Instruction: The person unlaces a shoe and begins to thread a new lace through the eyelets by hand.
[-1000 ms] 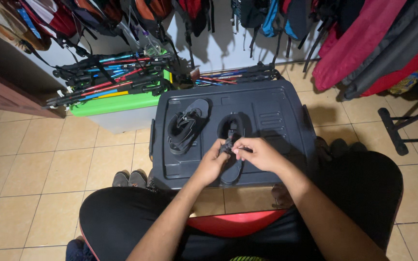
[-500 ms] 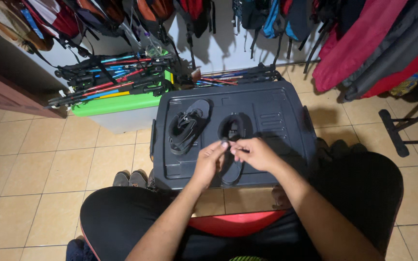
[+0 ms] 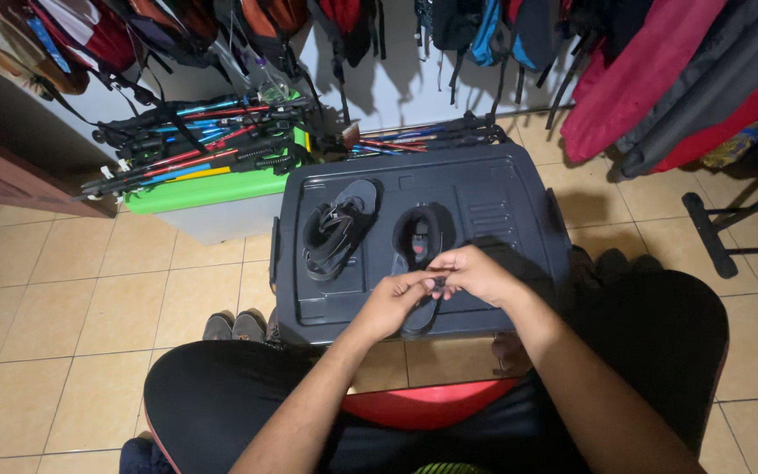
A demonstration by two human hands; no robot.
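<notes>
Two black strap sandals lie on the lid of a dark grey plastic storage box (image 3: pixel 502 197). The left sandal (image 3: pixel 335 230) lies untouched. Over the right sandal (image 3: pixel 418 237) my left hand (image 3: pixel 394 303) and my right hand (image 3: pixel 475 274) meet, fingertips pinching a small black strap or buckle piece (image 3: pixel 436 283) of that sandal between them. My hands cover the sandal's near end.
A green-lidded bin (image 3: pixel 212 189) to the left carries a pile of folded trekking poles (image 3: pixel 195 145). Backpacks and jackets (image 3: pixel 660 79) hang along the wall. A dark pair of shoes (image 3: pixel 234 326) sits on the tile floor by the box. A black stand foot (image 3: pixel 721 233) is at right.
My hands have shifted slightly nearer to me over the right sandal, still working the same strap piece. The left sandal has not moved.
</notes>
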